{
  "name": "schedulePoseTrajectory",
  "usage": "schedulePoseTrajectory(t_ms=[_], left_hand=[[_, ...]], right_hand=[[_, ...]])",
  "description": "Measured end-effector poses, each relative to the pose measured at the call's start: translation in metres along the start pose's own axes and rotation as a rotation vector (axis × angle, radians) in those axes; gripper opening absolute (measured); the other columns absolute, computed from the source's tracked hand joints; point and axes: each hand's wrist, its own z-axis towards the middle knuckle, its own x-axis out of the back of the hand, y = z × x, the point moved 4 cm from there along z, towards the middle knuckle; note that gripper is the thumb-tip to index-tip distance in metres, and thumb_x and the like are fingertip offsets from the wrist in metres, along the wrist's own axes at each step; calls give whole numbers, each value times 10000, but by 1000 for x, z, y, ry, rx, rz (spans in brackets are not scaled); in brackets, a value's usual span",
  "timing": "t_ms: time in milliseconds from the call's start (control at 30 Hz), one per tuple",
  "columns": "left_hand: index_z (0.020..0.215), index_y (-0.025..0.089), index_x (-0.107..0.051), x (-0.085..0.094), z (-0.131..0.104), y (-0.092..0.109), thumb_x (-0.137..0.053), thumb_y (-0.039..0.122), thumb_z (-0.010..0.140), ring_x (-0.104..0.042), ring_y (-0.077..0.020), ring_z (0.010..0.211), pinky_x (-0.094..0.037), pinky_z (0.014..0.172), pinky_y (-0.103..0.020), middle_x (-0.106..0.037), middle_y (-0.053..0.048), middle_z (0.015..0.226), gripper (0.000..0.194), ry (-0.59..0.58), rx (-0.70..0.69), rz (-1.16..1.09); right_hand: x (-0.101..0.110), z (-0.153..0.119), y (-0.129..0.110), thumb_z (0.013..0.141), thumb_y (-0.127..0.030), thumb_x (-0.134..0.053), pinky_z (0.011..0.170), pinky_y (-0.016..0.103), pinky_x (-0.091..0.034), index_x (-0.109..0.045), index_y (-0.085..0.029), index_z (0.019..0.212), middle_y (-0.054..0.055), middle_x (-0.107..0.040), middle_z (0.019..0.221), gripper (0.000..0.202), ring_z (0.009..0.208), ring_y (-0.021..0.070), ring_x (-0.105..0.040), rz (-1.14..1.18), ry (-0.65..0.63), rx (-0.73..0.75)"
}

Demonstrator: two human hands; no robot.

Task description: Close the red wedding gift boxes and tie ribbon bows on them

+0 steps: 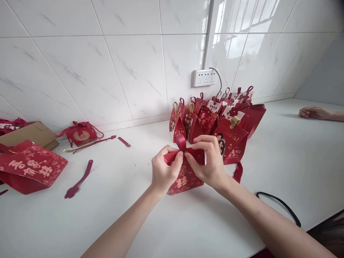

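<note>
A red gift box (185, 179) with gold lettering stands upright on the white table in front of me. A dark red ribbon loop (180, 142) rises from its top edge, where a small gold fastener shows. My left hand (166, 166) pinches the top edge from the left, thumb near the foot of the loop. My right hand (208, 159) grips the same edge from the right, its thumb beside the fastener and its fingers curled behind. Both thumbs almost meet at the middle of the top. What the fingertips do behind the edge is hidden.
Several finished-looking red gift boxes (206, 120) stand by the tiled wall, under a power strip (204, 78). At left lie a red box (34, 165), a red pouch (82, 134) and a loose strap (80, 181). A black cord (279, 202) lies right; another person's hand (314, 112) rests far right.
</note>
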Motion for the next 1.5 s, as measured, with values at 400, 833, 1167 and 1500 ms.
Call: schedulePoseTrajectory(t_ms=[400,833,1167,1500], left_hand=[[673,181,-536,-2,-4,4,-562,216,783,-531,-101,530,-405,483,-198,-574,24,582,119,29,-40,50],[650,182,-510,-4,-5,0,-587,277,784,-451,-84,453,-366,435,-191,-500,41,511,182,36,15,13],[658,180,-520,-4,-4,2,-588,269,789,-463,-82,472,-381,454,-183,-508,41,521,173,37,-9,8],[663,180,-519,-4,-4,1,-594,266,794,-449,-63,458,-373,438,-153,-499,53,510,174,36,-9,-18]], right_hand=[[3,1,-2,841,-58,-527,773,367,-476,-564,-202,946,63,-606,888,182,806,179,-557,-191,-135,351],[7,10,56,832,-202,-518,524,249,-440,-573,-183,767,18,-635,687,87,574,128,-569,66,-183,-540],[-12,-24,78,695,-25,-538,441,231,-302,-531,-197,525,-2,-542,540,242,467,112,-486,-138,-746,-397],[-5,-10,77,782,-74,-462,638,285,-417,-670,-168,835,95,-637,957,234,801,199,-588,-270,-622,-577]])
